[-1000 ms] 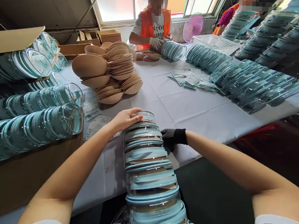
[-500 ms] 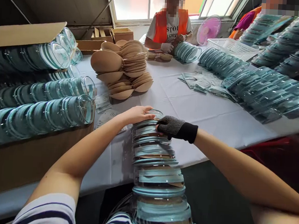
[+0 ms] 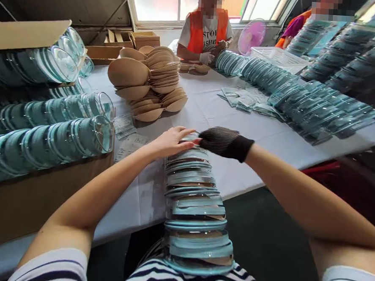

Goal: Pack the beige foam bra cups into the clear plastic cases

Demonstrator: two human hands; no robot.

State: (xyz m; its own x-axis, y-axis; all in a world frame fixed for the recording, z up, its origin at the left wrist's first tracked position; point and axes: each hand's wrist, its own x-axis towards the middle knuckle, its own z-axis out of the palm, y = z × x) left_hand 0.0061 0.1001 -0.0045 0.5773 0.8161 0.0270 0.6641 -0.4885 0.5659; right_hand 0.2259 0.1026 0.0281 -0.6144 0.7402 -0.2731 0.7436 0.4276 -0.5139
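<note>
A long row of nested clear plastic cases (image 3: 198,217) with teal bands runs from my striped shirt onto the table; brown, cup-like shapes show inside some. At its far end, my bare left hand (image 3: 173,141) has its thumb and fingers around the last case, the fingers fairly straight. My right hand (image 3: 221,141), in a black dotted glove, pinches the right side of that same end, its fingertips close to the left ones. The end case is mostly covered by both hands. Beyond them lies a pile of beige moulded cups (image 3: 156,83).
More rows of clear cases (image 3: 48,138) lie on a cardboard box at left, and others (image 3: 316,108) at right. Small printed packets (image 3: 250,100) and leaflets (image 3: 125,126) lie on the white cloth (image 3: 205,112). A person in an orange vest (image 3: 196,28) works opposite, near a pink fan (image 3: 251,36).
My right hand has shifted slightly up and toward the far end of the row. My left hand stays there with its fingers a little more raised. The view has shifted slightly.
</note>
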